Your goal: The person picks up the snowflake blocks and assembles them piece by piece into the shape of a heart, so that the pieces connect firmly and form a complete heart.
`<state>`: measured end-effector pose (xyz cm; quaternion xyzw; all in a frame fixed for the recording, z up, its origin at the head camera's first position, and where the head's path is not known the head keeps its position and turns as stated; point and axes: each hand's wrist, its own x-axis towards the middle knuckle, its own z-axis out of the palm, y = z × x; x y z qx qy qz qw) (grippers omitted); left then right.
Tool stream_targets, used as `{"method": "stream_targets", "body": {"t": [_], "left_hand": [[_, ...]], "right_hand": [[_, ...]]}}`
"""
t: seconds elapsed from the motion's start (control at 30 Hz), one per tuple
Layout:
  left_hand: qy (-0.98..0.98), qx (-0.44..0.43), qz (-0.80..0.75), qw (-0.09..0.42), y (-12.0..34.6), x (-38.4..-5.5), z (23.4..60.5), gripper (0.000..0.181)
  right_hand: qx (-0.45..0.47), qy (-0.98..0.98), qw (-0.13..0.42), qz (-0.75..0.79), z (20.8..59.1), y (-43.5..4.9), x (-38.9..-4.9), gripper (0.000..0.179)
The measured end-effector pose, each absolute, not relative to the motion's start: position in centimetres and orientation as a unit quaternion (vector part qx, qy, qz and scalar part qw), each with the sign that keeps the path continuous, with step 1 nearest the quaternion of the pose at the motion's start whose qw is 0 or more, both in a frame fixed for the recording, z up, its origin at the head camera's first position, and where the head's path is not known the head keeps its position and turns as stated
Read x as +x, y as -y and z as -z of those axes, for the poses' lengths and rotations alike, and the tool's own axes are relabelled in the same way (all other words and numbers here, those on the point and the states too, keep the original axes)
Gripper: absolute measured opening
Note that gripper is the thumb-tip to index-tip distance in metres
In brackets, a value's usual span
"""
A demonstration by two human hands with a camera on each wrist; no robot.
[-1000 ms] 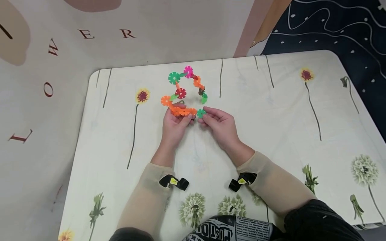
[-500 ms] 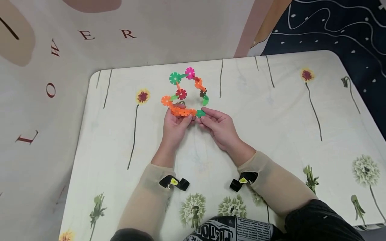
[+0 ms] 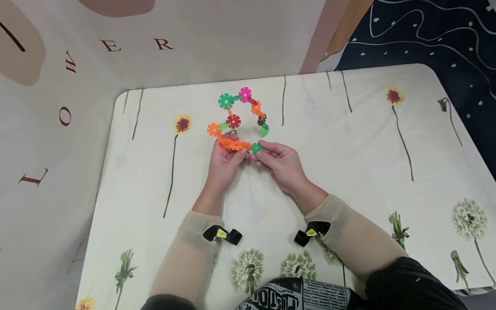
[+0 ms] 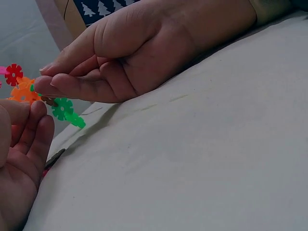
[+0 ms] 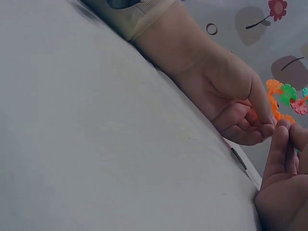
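Note:
A chain of notched plastic snowflake discs [image 3: 234,122] in orange, green, red, pink and brown curves into an open loop in the head view. My left hand [image 3: 224,162] grips its near orange section, thumb on top. Between thumb and index finger, my right hand [image 3: 282,165] pinches a green snowflake disc [image 3: 256,147]. That disc is against the orange end of the chain; whether their notches interlock cannot be seen. The chain's other end, a light green disc [image 3: 265,130], hangs free just beyond my right fingertips. In both wrist views the fingers hide most of the joint.
The hands are above a table [image 3: 329,150] covered by a pale cloth printed with flowers. A lettered wall [image 3: 213,47] stands along its far and left sides. Dark patterned fabric [image 3: 426,43] lies beyond the right back corner.
My right hand has moved slightly left and nearer to me with the green disc, closer to the left fingertips. The chain's far part has shifted a little right.

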<state>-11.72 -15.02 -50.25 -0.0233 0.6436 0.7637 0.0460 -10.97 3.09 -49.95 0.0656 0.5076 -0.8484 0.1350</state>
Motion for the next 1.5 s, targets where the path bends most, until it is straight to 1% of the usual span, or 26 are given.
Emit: {"method": "stream_targets", "body": {"t": [0.17, 0.43, 0.63, 0.73, 0.8, 0.9, 0.97, 1.0, 1.07, 1.17, 1.23, 1.3, 1.37, 1.5], "left_hand": [[-0.662, -0.015, -0.749, 0.040, 15.1, -11.4, 50.3, 0.050], [-0.669, 0.015, -0.743, 0.035, 15.1, -11.4, 50.4, 0.055], [-0.654, 0.006, -0.756, 0.018, 15.0, -11.5, 50.5, 0.058], [-0.639, -0.012, -0.769, 0.000, 14.9, -11.7, 50.5, 0.059], [-0.630, -0.029, -0.776, -0.012, 14.9, -11.8, 50.4, 0.054], [-0.619, -0.053, -0.783, -0.027, 14.9, -11.9, 50.2, 0.048], [-0.611, -0.064, -0.788, -0.039, 15.0, -11.9, 50.2, 0.046], [-0.606, -0.066, -0.791, -0.043, 15.0, -11.8, 50.2, 0.046], [-0.596, -0.067, -0.799, -0.048, 15.0, -11.9, 50.2, 0.046], [-0.582, -0.062, -0.809, -0.047, 15.0, -11.9, 50.4, 0.045], [-0.578, -0.060, -0.813, -0.042, 15.0, -11.9, 50.4, 0.044], [-0.574, -0.058, -0.816, -0.038, 15.1, -11.9, 50.4, 0.042], [-0.571, -0.059, -0.818, -0.034, 15.1, -11.9, 50.3, 0.042], [-0.579, -0.067, -0.812, -0.033, 15.1, -11.8, 50.2, 0.043]], "right_hand": [[0.071, -0.516, 0.141, 0.842, 49.9, -3.1, -10.9, 0.042], [0.065, -0.518, 0.137, 0.842, 49.9, -3.2, -10.9, 0.042], [0.034, -0.545, 0.125, 0.828, 50.1, -2.9, -11.0, 0.043], [-0.003, -0.605, 0.097, 0.790, 50.3, -2.7, -10.9, 0.043], [-0.028, -0.659, 0.060, 0.749, 50.4, -2.7, -10.9, 0.040], [-0.085, -0.771, -0.016, 0.631, 50.8, -3.0, -11.0, 0.028], [-0.135, -0.831, -0.049, 0.537, 51.1, -3.3, -11.1, 0.022], [-0.164, -0.854, -0.057, 0.491, 51.2, -3.4, -11.1, 0.020], [-0.219, -0.881, -0.046, 0.417, 51.2, -3.5, -11.1, 0.023], [-0.291, -0.894, 0.000, 0.342, 51.0, -3.7, -11.0, 0.036], [-0.322, -0.896, 0.022, 0.304, 50.9, -3.7, -10.9, 0.042], [-0.339, -0.898, 0.030, 0.279, 50.8, -3.7, -10.9, 0.045], [-0.342, -0.897, 0.029, 0.277, 50.9, -3.7, -10.9, 0.042], [-0.337, -0.891, 0.004, 0.305, 51.1, -3.7, -11.0, 0.030]]}}
